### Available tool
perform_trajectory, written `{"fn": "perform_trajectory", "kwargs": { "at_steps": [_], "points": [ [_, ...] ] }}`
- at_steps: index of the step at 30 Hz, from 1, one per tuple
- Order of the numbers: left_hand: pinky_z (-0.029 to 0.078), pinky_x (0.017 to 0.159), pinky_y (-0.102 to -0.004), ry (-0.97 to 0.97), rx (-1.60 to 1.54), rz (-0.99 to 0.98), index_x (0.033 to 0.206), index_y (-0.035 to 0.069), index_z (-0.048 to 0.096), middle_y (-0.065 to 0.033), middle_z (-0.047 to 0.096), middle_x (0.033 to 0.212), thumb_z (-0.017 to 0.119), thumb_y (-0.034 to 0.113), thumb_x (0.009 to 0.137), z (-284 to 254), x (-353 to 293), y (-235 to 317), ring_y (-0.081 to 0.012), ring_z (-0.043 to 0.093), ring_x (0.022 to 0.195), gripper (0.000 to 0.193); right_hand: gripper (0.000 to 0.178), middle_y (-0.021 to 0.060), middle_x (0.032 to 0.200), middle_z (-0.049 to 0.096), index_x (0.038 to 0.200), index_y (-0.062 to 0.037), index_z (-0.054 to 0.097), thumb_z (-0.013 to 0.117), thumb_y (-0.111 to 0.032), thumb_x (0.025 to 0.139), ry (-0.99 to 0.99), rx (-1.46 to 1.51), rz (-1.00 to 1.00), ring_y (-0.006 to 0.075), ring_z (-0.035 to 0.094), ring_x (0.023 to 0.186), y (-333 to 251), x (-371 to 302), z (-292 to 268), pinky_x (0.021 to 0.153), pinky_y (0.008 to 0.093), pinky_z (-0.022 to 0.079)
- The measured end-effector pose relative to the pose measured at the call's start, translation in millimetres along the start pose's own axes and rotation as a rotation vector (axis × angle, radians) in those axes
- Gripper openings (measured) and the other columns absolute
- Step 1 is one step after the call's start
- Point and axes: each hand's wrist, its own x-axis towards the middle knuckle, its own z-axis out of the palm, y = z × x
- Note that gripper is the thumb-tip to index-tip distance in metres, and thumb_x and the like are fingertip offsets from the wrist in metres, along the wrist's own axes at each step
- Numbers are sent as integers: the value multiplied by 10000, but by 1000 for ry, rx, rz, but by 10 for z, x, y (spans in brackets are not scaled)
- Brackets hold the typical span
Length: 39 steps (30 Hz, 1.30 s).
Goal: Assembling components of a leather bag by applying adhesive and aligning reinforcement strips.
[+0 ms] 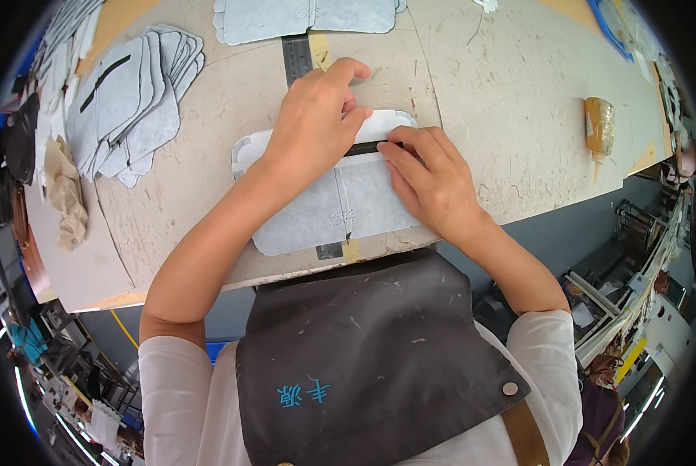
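Note:
A light grey fabric panel with rounded corners lies flat at the table's front edge. Across its upper part runs a narrow black strip. My right hand rests on the panel's right side, its thumb and forefinger closed at the right end of the strip. Over the panel's upper left reaches my left hand, thumb and forefinger apart with nothing visible between them; its other fingers curl underneath, partly hidden. Under the panel, a dark ruler shows beyond its far edge.
Several similar grey panels are stacked at the left, beside crumpled brown paper. Another grey panel lies at the far edge. A bottle of amber liquid is on the right. Loose dark threads are scattered on the table.

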Motion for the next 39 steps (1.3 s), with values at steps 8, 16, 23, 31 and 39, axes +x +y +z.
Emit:
{"fn": "perform_trajectory", "kwargs": {
  "at_steps": [8,16,23,31,39],
  "points": [
    [481,692,-286,-6,29,86,1111,51,594,-34,605,727,719,48,789,-107,-42,-37,-149,561,676,345,354,50,1005,565,1062,-33,659,610,-47,712,-118,-109,-58,207,542,903,-9,40,-36,769,321,473],
    [469,698,-273,-56,6,20,1083,57,605,-24,605,745,735,32,774,-265,-84,-123,-136,535,678,336,396,38,987,530,1155,-70,632,561,-98,766,-227,-148,-51,203,518,905,-37,97,-48,751,326,443],
    [473,692,-281,-11,47,172,1085,63,606,-24,599,734,737,24,765,-232,-96,-195,-156,554,721,348,399,71,1038,516,1169,-67,625,552,-100,779,-256,-185,-55,210,512,920,-62,101,-40,772,327,435],
    [489,743,-303,97,61,201,1074,59,618,-54,585,856,752,7,737,-335,-199,-218,-191,556,804,366,412,104,1178,528,1170,-14,591,567,-28,759,-224,-121,-27,252,522,1011,-86,137,-46,847,357,431],
    [479,688,-299,134,160,123,1014,48,635,-53,574,861,763,6,721,-588,-563,-310,-191,546,809,322,500,73,1230,525,1197,-44,592,637,-3,701,-216,22,-148,269,494,1078,-237,286,80,908,377,421]
  ]
}}
